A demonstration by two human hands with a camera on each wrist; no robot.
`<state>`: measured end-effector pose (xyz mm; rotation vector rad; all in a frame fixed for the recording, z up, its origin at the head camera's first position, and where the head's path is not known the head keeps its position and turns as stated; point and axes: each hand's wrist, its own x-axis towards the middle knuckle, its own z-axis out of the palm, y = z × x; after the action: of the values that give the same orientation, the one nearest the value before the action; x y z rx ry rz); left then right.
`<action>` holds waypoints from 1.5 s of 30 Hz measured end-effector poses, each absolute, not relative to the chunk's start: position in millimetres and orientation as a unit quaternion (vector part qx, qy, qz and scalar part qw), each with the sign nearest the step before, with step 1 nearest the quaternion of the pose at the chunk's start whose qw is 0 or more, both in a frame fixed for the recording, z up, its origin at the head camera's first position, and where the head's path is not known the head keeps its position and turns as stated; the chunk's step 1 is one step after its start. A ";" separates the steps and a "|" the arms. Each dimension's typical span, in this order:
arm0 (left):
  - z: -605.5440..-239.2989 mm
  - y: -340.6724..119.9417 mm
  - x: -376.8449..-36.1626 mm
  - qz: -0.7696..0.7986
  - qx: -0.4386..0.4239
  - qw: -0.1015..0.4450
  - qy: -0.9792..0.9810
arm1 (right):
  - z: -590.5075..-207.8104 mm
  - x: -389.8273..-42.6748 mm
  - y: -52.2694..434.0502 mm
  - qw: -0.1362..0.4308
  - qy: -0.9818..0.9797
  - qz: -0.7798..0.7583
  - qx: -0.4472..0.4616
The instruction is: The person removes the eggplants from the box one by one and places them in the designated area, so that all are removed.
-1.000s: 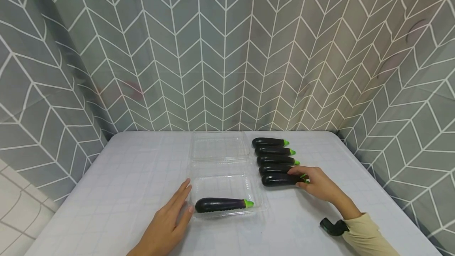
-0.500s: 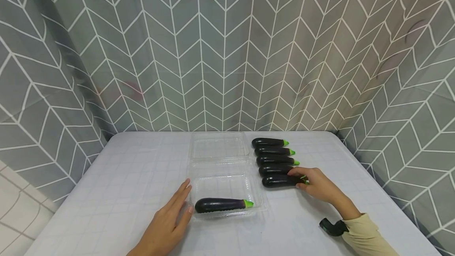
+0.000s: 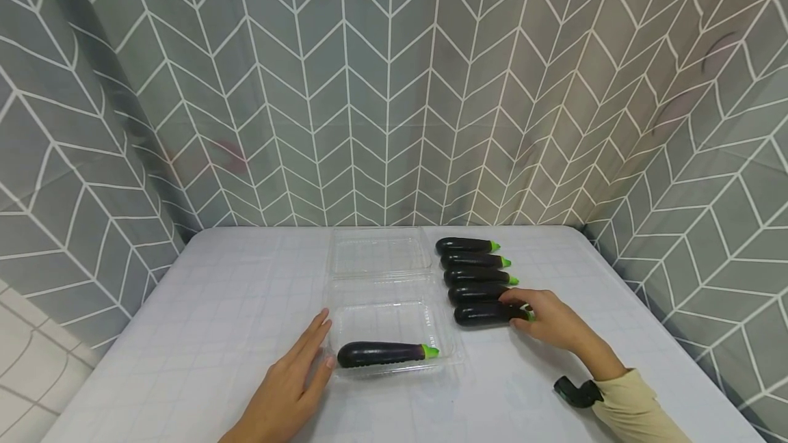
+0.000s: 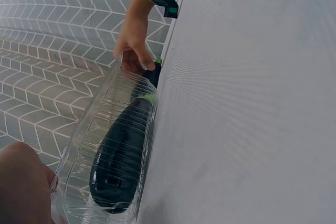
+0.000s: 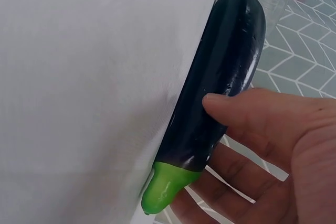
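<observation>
My right hand (image 3: 548, 320) pinches the nearest eggplant (image 3: 480, 314) of a row by its green-stemmed end. In the right wrist view the thumb lies on the dark side of this eggplant (image 5: 220, 66), just above its green cap, with the other fingers behind it. My left hand (image 3: 286, 385), fingers extended, rests at the left rim of a clear plastic clamshell container (image 3: 382, 320). One eggplant (image 3: 380, 354) lies along the container's near side, stem to the right. Through the ribbed wall in the left wrist view, that same eggplant (image 4: 123, 150) shows.
Several more eggplants, the farthest one (image 3: 464, 245) near the back edge, lie side by side behind the held one, stems right. The container's lid (image 3: 382, 255) lies folded back on the white tablecloth (image 3: 246, 292). A patterned curtain (image 3: 369, 87) stands behind the table.
The eggplant under my right hand has shifted very slightly toward me, away from the row. My left hand and the container stay in place.
</observation>
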<state>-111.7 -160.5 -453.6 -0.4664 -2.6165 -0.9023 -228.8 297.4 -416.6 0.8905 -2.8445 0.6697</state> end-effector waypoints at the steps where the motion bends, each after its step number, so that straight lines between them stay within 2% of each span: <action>1: -453.4 -160.5 -111.7 -0.316 -0.163 0.166 -0.920 | -416.7 -228.8 297.3 0.044 -0.930 0.219 0.293; 14: -453.8 -161.3 -111.8 -0.318 -0.170 0.169 -0.917 | -413.3 -226.0 294.9 0.052 -0.929 0.214 0.297; 21: -452.2 -160.9 -111.9 -0.317 -0.171 0.173 -0.917 | -406.2 -221.5 287.9 0.110 -0.916 0.223 0.315; 29: -454.3 -161.2 -111.9 -0.305 -0.180 0.190 -0.916 | -390.6 -213.6 251.7 0.175 -0.881 0.248 0.364; 36: -454.5 -161.0 -112.9 -0.304 -0.171 0.169 -0.922 | -382.3 -210.8 227.1 0.184 -0.863 0.265 0.389; 45: -453.0 -161.0 -112.2 -0.307 -0.177 0.178 -0.918 | -378.1 -209.7 202.2 0.170 -0.843 0.287 0.421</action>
<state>-112.2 -161.0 -453.0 -0.4999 -2.5960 -0.8695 -209.7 202.2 -378.1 1.1958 -2.3956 0.8162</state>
